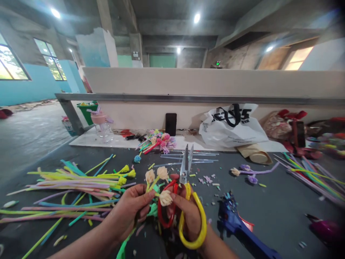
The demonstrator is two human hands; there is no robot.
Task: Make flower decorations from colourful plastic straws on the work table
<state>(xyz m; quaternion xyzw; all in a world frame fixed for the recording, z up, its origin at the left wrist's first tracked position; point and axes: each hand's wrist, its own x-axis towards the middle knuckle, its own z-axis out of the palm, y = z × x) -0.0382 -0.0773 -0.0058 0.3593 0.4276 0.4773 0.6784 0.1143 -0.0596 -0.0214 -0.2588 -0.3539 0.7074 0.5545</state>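
Near the front edge of the worktop (269,201), my 2 hands meet over the dark surface. My left hand (129,212) is pinched shut on a small bunch of pipe-cleaner flowers (157,180), 3 cream blooms on green stems, gripped low on the stems with the heads standing above my fingers. My right hand (188,216) is closed through the loops of the scissors (185,194), 1 red handle and 1 yellow; the blades point up and away from me, slightly parted, just right of the blooms.

I judge the flowers to be very light and soft: fuzzy wire that bends at a touch and keeps the bend, so the stems are the place to hold, not the fluffy heads, which would crush or pull loose. The scissors are stiff and hard, sharp at the tip, and sit securely by the loops.

Toward the left edge lies a spread of loose pipe cleaners (72,187) in yellow, pink and blue. A blue glue gun (237,223) lies just right of my right hand. At the far edge are a white plastic bag (231,126), a dark phone (170,124) propped upright, and more finished flowers (159,140).
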